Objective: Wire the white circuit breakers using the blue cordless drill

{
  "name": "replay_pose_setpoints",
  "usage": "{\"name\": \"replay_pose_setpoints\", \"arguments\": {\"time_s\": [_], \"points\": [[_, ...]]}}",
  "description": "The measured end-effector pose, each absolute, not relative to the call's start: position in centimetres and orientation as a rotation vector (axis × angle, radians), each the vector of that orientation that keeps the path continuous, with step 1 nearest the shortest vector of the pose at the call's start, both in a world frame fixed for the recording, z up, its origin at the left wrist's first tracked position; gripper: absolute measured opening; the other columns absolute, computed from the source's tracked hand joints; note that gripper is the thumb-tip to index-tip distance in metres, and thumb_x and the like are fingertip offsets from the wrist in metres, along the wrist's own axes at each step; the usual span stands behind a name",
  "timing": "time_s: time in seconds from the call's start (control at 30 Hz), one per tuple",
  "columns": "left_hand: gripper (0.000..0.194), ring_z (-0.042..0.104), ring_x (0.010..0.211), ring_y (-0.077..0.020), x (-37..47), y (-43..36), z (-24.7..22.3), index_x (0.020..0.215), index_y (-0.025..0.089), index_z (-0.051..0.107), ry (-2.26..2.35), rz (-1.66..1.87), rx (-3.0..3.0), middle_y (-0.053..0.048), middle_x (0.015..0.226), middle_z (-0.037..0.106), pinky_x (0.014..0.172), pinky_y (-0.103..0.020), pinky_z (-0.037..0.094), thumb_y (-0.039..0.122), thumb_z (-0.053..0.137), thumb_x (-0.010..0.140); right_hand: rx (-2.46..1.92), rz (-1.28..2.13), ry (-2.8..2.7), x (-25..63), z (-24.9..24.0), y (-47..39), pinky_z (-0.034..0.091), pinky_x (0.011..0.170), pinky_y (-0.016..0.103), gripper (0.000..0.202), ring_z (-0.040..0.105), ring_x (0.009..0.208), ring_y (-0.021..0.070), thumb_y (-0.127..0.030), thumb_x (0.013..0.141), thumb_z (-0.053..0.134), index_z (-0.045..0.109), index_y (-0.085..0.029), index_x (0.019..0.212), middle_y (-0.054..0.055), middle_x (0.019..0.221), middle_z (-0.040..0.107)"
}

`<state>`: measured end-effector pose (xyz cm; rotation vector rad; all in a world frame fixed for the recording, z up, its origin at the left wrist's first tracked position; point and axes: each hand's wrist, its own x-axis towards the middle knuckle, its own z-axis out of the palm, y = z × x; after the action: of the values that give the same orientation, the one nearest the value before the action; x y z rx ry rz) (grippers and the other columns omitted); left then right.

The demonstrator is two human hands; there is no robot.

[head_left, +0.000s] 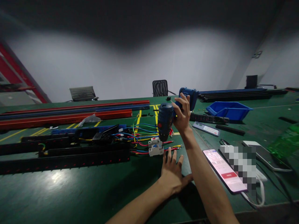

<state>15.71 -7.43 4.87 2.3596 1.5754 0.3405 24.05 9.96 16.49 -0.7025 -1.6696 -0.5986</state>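
My right hand (182,113) is wrapped round the handle of a blue cordless drill (165,119), held upright with its chuck pointing down. The drill's tip is at the right side of a white circuit breaker (155,147). My left hand (172,169) lies on the green table with its fingers spread, the fingertips just right of the breaker's lower edge. Coloured wires (142,134) run from the black strips (93,158) at the left to the breaker and past it. Whether the left fingertips touch the breaker cannot be made out.
A lit phone (225,171), a second phone (206,128) and a blue bin (229,111) are at the right. Red and blue rails (70,118) lie at the back left, dark rails (240,94) at the back right. Chairs (160,88) stand beyond the table.
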Motion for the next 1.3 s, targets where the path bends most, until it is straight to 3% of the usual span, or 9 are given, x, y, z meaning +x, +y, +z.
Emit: {"name": "replay_pose_setpoints", "arguments": {"time_s": [1.1,1.3], "points": [[0.089,0.0,0.152,-0.0391,15.77,-7.37,4.48,0.153,0.019,0.037,1.574,0.372,2.357,-0.014,0.163,0.022,0.121,-0.062,0.008,0.079,0.024,0.088,-0.678,-0.653,-1.654,24.33,16.46,10.12,0.03,0.117,0.065,0.026,0.041,0.14,0.0315,-0.025,0.092,0.047,0.06,-0.031,0.114,0.004,0.131,0.055],[0.088,0.0,0.152,-0.0383,15.73,-7.37,4.39,0.153,0.021,0.036,1.587,0.364,2.375,-0.014,0.163,0.022,0.122,-0.061,0.008,0.078,0.025,0.088,-0.715,-0.62,-1.683,24.52,16.39,10.12,0.027,0.118,0.066,0.038,0.039,0.141,0.0337,-0.024,0.091,0.049,0.057,-0.037,0.126,0.003,0.133,0.053]]}}
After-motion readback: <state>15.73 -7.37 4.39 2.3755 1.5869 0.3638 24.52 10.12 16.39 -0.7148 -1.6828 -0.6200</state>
